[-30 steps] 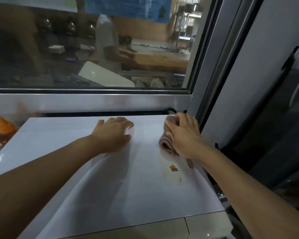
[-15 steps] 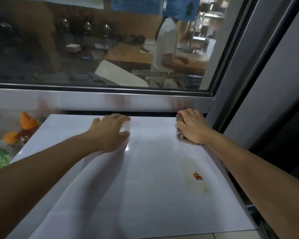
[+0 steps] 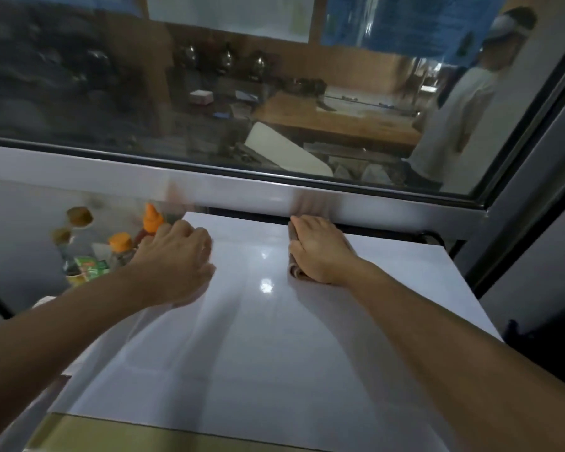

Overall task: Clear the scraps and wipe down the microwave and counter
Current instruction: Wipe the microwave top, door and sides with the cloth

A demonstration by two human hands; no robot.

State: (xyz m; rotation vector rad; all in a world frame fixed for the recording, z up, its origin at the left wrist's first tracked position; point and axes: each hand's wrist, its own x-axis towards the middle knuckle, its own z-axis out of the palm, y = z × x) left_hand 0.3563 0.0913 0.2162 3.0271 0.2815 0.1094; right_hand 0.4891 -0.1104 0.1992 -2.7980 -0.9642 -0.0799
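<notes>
The white microwave top (image 3: 258,353) fills the middle of the view, glossy with a light glint. My right hand (image 3: 320,252) lies over a rolled brownish cloth (image 3: 293,272) and holds it down near the back edge, about mid-width. Only the cloth's left side shows beside my thumb. My left hand (image 3: 177,256) rests on the top near its back left corner, fingers loosely bent and holding nothing.
Sauce bottles with orange caps (image 3: 121,246) and a green packet (image 3: 90,267) stand on the counter left of the microwave. A metal window frame (image 3: 242,187) runs just behind it. Beyond the glass a person (image 3: 454,125) stands at a wooden bench. A dark surface (image 3: 552,353) lies to the right.
My right hand has slid the cloth from the back right corner leftward along the back edge. My left hand has shifted towards the left edge. The stained sticker is now out of sight.
</notes>
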